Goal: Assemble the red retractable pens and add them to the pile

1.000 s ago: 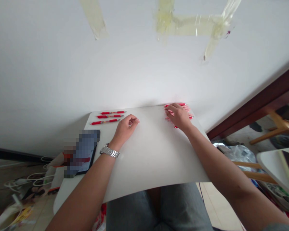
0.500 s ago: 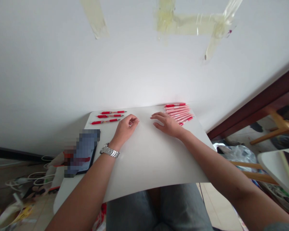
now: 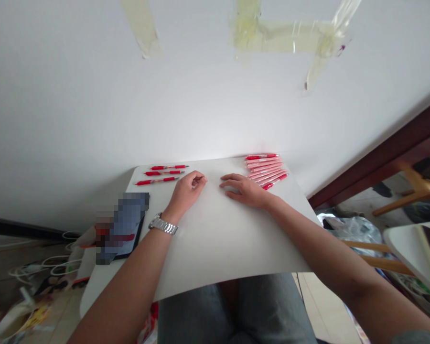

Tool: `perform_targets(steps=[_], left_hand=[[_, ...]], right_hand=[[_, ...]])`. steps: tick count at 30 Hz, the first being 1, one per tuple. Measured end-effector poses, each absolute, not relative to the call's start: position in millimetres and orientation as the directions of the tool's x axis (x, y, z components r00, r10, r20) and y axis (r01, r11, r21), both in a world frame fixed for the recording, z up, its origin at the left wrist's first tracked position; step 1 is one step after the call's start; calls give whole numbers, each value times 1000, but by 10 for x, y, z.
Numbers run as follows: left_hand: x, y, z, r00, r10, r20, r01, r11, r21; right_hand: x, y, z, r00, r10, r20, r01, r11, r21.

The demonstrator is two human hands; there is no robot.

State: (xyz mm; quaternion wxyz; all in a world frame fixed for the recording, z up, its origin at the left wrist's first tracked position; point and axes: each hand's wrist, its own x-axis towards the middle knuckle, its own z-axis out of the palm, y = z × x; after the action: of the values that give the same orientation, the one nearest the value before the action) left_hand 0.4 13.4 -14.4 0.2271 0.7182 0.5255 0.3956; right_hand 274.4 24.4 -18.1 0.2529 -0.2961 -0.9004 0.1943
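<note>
Left hand (image 3: 190, 186): curled narrow, inside unclear. Right hand (image 3: 245, 190): fingers spread, near pens (image 3: 267, 170) at tabletop (image 3: 229, 239) far-right corner.

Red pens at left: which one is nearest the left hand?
The front pen: its end almost reaches the left hand; the middle pen and back pen lie farther off.

Your white table (image 3: 229, 243), lower centre, bears: three red pens (image 3: 164, 173), centre-left; row of pink-and-red sticks (image 3: 267, 169), centre-right; blurred dark-edged device (image 3: 124, 229), lower left.
</note>
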Motion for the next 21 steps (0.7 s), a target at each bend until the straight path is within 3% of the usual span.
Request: perform_targets(steps=[5, 10, 14, 21], left_hand=[[-10, 112, -64, 147, 915, 376, 620, -382, 686], [-66, 60, 50, 118, 889, 443, 779, -359, 514], [-158, 34, 115, 54, 874, 484, 914, -238, 329], [-270, 26, 170, -75, 929, 361, 990, 26, 140]], right_hand=[[2748, 245, -178, -697, 630, 342, 426, 748, -509], [2751, 244, -178, -697, 637, 330, 431, 740, -517], [2755, 249, -181, -696, 639, 328, 428, 736, -525], [2760, 249, -184, -695, 639, 329, 427, 735, -526]])
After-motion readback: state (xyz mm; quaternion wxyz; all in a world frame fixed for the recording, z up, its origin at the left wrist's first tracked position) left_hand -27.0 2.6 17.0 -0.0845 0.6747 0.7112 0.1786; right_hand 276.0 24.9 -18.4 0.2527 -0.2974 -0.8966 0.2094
